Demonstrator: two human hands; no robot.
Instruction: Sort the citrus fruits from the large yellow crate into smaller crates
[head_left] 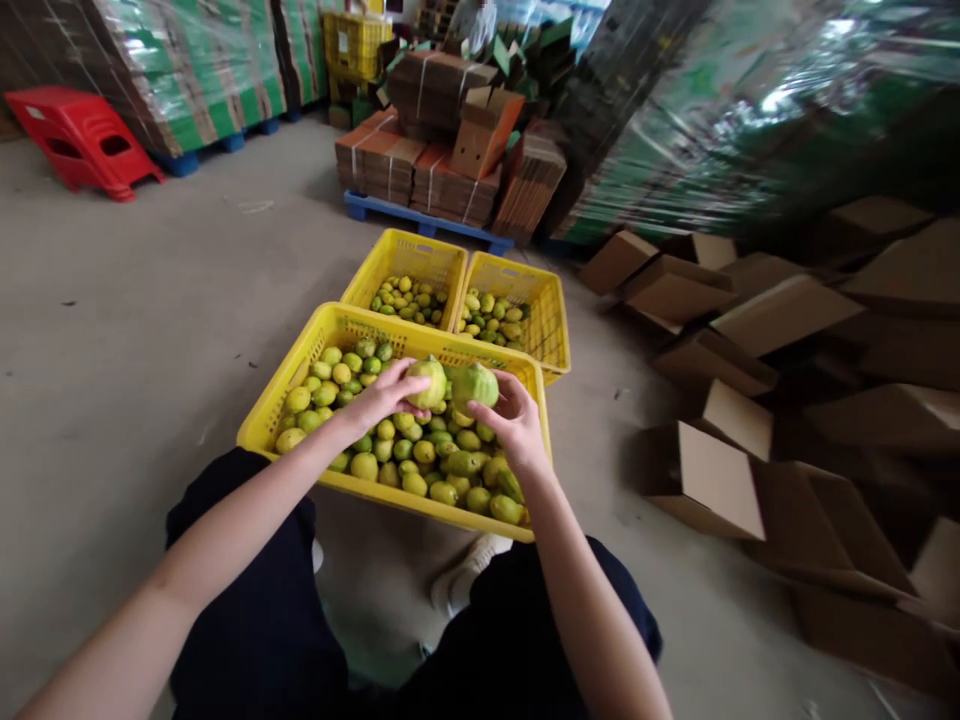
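Note:
My left hand (395, 388) is closed around a yellow-green lemon (427, 384), held up over the near crate. Beside it, my right hand (517, 418) grips a second, greener lemon (475, 388) between thumb and fingers. The two fruits are close together at about the same height. Below them, a large yellow plastic crate (259, 408) holds many loose yellow and green lemons (424, 452). My hands and forearms hide part of its contents.
Two more yellow crates, left (360, 272) and right (553, 318), stand behind with lemons inside. Open cardboard boxes (720, 480) litter the right floor. Flattened cartons (382, 165) lie on a blue pallet (427, 225). A red stool (82, 130) lies tipped at far left, near wrapped stacks (202, 70).

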